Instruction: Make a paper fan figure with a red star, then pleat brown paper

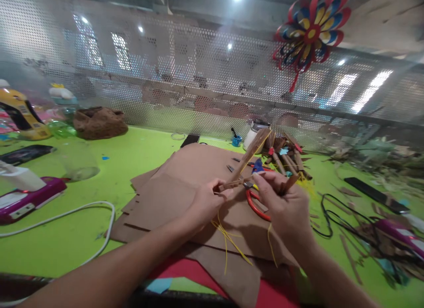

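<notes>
My left hand (207,201) is closed, with fingertips pinched on one end of a thin brown strip (234,183). Its other end runs to my right hand (287,204), whose thumb and fingers are also closed on it; a brown end pokes out past those fingers. Behind the strip, a longer brown folded piece (253,150) with yellow thread along it slants up; I cannot tell what supports it. Yellow threads (228,239) hang below my hands. Under them lie brown paper sheets (155,202) and a tool with a red-orange handle (257,208), partly hidden by my right hand.
Tied brown bundles (288,160) and a small blue pot (236,141) stand behind. Cables and a purple power strip (402,235) lie among scraps at right; another purple strip (36,197), a clear cup (81,164) and a yellow bottle (21,114) are at left.
</notes>
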`<act>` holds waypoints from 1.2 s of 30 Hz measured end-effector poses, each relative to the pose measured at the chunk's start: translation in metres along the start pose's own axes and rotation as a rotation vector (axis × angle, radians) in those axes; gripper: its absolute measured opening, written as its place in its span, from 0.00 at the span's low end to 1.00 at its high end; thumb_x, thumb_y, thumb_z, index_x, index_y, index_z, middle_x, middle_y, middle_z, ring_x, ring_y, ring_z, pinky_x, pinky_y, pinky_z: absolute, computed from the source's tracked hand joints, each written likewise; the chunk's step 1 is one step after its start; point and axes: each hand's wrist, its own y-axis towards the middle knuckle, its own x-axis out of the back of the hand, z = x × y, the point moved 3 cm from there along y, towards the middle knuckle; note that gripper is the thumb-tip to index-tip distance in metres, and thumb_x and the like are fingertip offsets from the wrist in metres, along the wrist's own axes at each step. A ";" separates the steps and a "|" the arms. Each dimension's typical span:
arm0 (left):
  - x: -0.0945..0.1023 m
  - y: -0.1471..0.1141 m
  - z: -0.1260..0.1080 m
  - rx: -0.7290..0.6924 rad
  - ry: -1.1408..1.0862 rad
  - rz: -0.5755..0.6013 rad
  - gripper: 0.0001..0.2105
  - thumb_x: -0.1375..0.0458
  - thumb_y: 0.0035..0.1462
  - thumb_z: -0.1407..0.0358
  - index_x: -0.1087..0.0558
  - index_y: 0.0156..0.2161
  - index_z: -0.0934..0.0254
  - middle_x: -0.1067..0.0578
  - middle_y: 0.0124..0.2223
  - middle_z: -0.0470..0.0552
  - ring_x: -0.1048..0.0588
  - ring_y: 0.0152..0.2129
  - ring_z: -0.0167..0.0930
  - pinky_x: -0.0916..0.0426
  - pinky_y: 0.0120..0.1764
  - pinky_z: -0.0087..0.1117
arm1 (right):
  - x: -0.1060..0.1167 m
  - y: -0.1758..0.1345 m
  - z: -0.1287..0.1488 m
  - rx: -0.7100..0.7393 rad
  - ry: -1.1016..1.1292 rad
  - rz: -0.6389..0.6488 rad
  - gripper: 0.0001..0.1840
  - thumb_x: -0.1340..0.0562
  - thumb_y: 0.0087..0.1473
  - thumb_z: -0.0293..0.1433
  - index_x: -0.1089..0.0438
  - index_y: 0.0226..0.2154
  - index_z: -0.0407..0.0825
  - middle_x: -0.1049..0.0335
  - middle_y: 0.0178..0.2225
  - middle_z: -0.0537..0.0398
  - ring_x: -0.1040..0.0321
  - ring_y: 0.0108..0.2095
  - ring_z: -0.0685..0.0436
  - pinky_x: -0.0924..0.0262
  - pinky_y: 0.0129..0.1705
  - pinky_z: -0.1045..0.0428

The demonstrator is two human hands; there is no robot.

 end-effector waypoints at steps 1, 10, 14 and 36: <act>-0.001 0.000 0.000 0.022 -0.056 0.022 0.09 0.40 0.48 0.62 0.29 0.32 0.66 0.30 0.27 0.47 0.34 0.24 0.26 0.41 0.28 0.27 | 0.003 0.004 -0.004 -0.056 0.078 0.019 0.10 0.38 0.50 0.38 0.30 0.29 0.48 0.46 0.16 0.62 0.52 0.16 0.54 0.56 0.17 0.56; 0.000 -0.004 -0.013 0.097 -0.317 0.219 0.10 0.41 0.49 0.68 0.30 0.38 0.66 0.31 0.29 0.48 0.35 0.22 0.22 0.41 0.27 0.24 | 0.020 0.032 -0.029 -0.391 0.461 0.274 0.12 0.33 0.45 0.36 0.36 0.25 0.47 0.56 0.13 0.68 0.63 0.13 0.59 0.67 0.15 0.58; -0.003 -0.007 -0.013 0.195 -0.388 0.277 0.08 0.45 0.47 0.71 0.29 0.36 0.68 0.30 0.30 0.50 0.35 0.23 0.23 0.41 0.27 0.24 | 0.020 0.035 -0.032 -0.353 0.438 0.268 0.13 0.33 0.45 0.36 0.36 0.24 0.47 0.55 0.13 0.68 0.62 0.13 0.59 0.66 0.15 0.58; -0.010 -0.011 -0.004 0.277 -0.384 0.398 0.17 0.46 0.55 0.53 0.30 0.36 0.67 0.29 0.33 0.51 0.35 0.23 0.22 0.39 0.25 0.23 | 0.024 0.041 -0.039 -0.237 0.238 0.194 0.13 0.34 0.46 0.38 0.33 0.25 0.44 0.52 0.13 0.66 0.59 0.14 0.58 0.64 0.16 0.57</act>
